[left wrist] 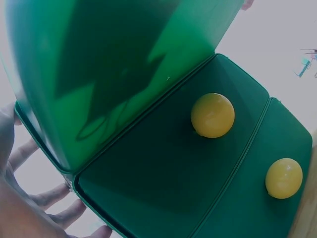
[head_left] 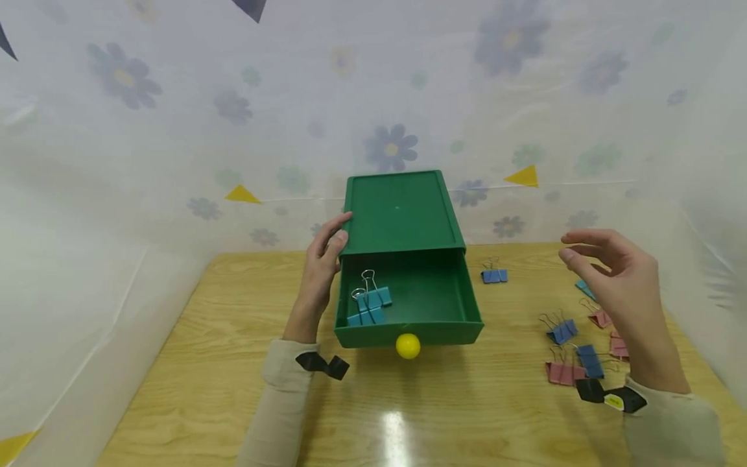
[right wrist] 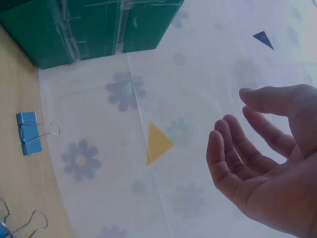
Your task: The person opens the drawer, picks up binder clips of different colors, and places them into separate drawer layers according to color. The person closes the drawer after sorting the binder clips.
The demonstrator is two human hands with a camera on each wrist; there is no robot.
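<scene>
Drawer [head_left: 434, 295] open toward viewer, long axis front-back; left hand [head_left: 323, 259] steadies cabinet [head_left: 399, 211].

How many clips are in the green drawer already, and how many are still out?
Two blue binder clips lie in the open drawer. The left hand steadies the drawer box; the right hand hovers empty. About eight clips remain on the table.
</scene>
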